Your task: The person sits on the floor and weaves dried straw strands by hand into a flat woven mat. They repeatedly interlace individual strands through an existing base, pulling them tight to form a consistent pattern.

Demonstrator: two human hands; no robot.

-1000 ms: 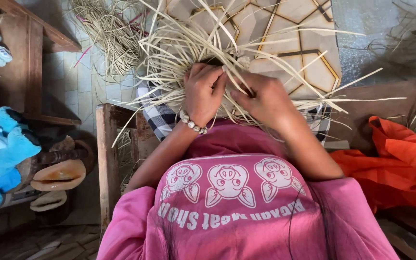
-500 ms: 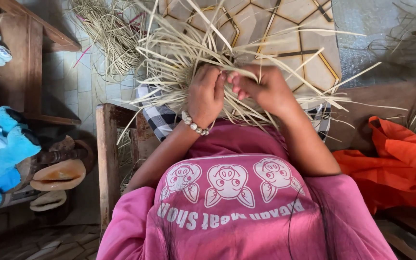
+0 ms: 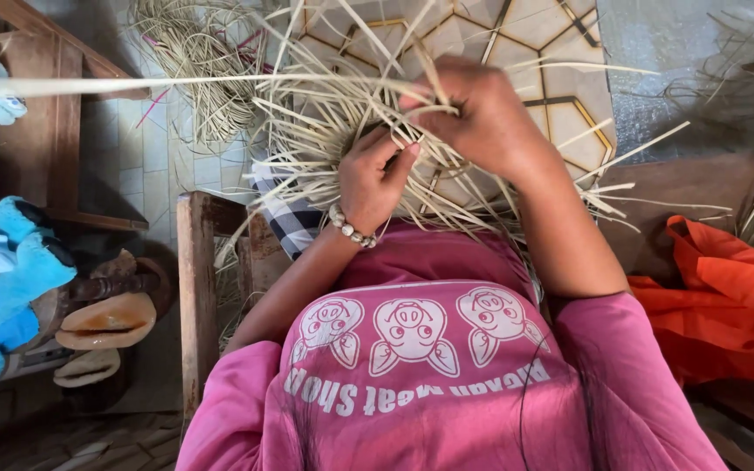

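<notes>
Head view is showing the left hand [image 3: 377,179] gripping the woven straw piece [image 3: 351,131] above the lap to steady it, while the right hand [image 3: 473,113] is pinching a strip [image 3: 176,83] taut.

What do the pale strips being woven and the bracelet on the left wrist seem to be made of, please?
Pale flat strips: likely dried palm leaf or split rattan, matte and straw-coloured, fibrous and springy. Beaded bracelet: smooth, glossy round beads, perhaps stone or plastic.

Left hand [image 3: 377,179] below raised right hand [image 3: 473,118]
</notes>
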